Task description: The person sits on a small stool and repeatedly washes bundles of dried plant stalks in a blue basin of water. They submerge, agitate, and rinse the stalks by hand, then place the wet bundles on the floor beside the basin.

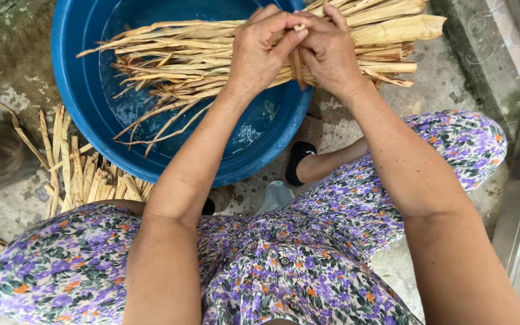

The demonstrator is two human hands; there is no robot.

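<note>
Both hands [293, 51] seemingly pinching dried husk strip [297, 65]

no packages, labels, signs or screens in view.

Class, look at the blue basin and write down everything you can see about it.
The blue basin is round, smooth and looks like plastic. It stands upright on a rough concrete floor and holds shallow clear water. A bundle of pale dry strips lies across it, some tips dipping in the water. The left hand and right hand work a strip above its right rim. More strips lie on the floor against its left side.
</note>
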